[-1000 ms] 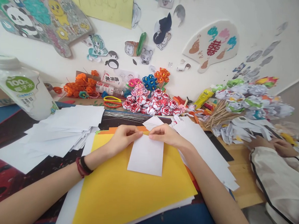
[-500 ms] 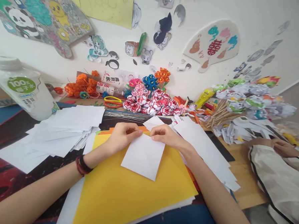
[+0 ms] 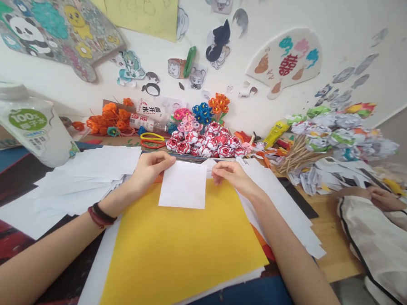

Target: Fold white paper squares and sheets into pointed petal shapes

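A square sheet of white paper (image 3: 183,188) is over the yellow paper (image 3: 184,256), its edges nearly straight to my view. My left hand (image 3: 151,168) pinches it at the upper left corner between thumb and fingers. To the right of the sheet is my right hand (image 3: 234,177), its fingers loosely curled and slightly apart, with a small gap between them and the paper's edge. Nothing shows in the right hand. Beneath the yellow sheet, edges of orange and white sheets stick out.
White paper stacks lie left (image 3: 86,178) and right (image 3: 282,211). A white bottle (image 3: 37,125) stands at the left. Red-and-white paper flowers (image 3: 211,141) and a bundle of stemmed flowers (image 3: 330,132) line the wall. Another person's sleeve (image 3: 372,243) is at the right.
The white square has turned straight and moved up and slightly left with my left hand. My right hand has let go of its top edge and moved to the right.
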The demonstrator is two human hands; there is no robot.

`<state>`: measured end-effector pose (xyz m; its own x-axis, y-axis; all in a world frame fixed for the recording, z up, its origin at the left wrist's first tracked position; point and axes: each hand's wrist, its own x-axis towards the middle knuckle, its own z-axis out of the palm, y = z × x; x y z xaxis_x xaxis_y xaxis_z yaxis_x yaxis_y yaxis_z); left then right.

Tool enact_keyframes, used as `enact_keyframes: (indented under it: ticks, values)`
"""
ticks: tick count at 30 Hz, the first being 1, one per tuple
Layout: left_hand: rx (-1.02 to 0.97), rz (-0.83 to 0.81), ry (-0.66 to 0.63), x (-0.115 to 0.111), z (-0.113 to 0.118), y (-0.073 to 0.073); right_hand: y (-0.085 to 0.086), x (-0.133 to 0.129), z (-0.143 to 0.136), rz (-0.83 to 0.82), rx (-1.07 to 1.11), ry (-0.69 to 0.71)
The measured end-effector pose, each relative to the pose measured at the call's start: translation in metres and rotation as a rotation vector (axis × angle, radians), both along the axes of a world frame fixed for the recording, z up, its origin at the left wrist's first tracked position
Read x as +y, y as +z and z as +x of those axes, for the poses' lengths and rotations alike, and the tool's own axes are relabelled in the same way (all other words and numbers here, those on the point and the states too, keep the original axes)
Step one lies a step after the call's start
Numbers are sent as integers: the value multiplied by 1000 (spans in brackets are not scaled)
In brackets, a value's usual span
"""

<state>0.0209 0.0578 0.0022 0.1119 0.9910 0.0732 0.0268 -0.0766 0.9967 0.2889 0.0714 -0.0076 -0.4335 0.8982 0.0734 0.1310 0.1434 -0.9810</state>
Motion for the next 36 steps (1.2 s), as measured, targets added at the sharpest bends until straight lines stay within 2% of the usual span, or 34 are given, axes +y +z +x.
enact_keyframes:
  ticks: [3, 6, 11, 15, 20, 23, 27, 36]
  values:
    - [20, 9, -19, -5, 8, -1, -4, -1, -5, 39, 2, 32]
    - [26, 40, -13, -9, 14, -3, -6, -3, -9, 8, 54, 61]
    - [39, -9, 12, -11, 19, -11, -3, -7, -13, -77, 147, -13]
    - [54, -41, -21, -12, 21, -12, 1, -8, -13, -73, 101, -42]
    - [285, 43, -123, -14, 23, -5, 2, -7, -14, -67, 45, -82]
    - [405, 89, -196, -18, 26, -1, 4, -11, -18, -70, 1, -19]
    - [425, 110, -266, -27, 33, 4, 9, -20, -28, -65, -74, 94]
    - [487, 107, -227, -34, 39, 6, 6, -25, -34, -9, -96, 148]
